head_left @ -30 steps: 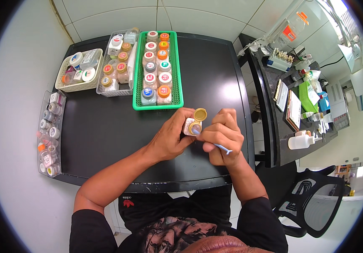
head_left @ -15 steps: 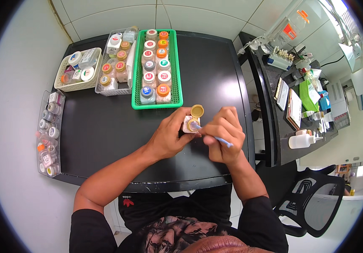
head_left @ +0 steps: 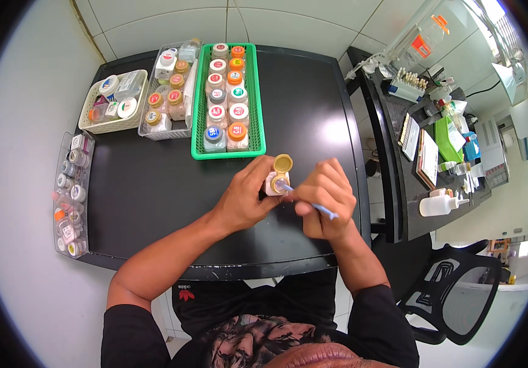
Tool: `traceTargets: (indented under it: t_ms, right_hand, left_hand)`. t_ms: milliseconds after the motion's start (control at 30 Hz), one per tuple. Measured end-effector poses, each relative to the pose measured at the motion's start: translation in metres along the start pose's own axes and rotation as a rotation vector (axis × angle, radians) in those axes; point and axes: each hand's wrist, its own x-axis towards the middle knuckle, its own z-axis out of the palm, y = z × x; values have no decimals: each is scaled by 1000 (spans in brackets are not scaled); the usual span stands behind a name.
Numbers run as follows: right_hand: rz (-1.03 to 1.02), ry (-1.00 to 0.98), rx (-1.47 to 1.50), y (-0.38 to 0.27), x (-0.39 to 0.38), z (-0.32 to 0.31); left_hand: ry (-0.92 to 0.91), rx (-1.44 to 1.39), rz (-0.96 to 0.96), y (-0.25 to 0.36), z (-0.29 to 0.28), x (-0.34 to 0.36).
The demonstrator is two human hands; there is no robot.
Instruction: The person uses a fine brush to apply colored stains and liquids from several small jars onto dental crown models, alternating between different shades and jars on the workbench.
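My left hand (head_left: 248, 194) is wrapped round a small clear bottle (head_left: 270, 186) with pinkish contents, above the black table. Its gold flip cap (head_left: 283, 163) stands open on the far side of the mouth. In my right hand (head_left: 325, 199) is a thin light-blue stick (head_left: 323, 210), pinched between the fingers. The stick slants leftward, and its far tip is at the bottle's round gold-rimmed mouth. How deep the tip reaches inside I cannot tell.
On the black table (head_left: 153, 202) stand a green basket (head_left: 260, 138) of capped bottles, a clear bin (head_left: 181, 133) and a cream basket (head_left: 114, 126). Another clear bin (head_left: 61, 250) lines the left edge. At right are a side counter (head_left: 414, 224) and a mesh chair (head_left: 460, 294).
The bottle and its cap have tilted or shifted slightly leftward in my left hand. The stick's outer end has dipped a little nearer to me.
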Motion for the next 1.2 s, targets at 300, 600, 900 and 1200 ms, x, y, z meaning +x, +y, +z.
traceTargets:
  t_ms: [300,600,900,1200]
  right_hand:
    - [-23,70,-61,-2,-3,3]
    - [-4,90,-105,-6,-1,-3]
    - [2,15,-75,-5,1,-3]
    - [-115,190,65,-5,-6,-3]
  left_hand:
    - [-38,-106,60,3,-2,1]
    - [47,-28,125,4,-2,1]
    - [108,-14,84,-6,2,-3]
    - [127,-33,125,-2,1,-1]
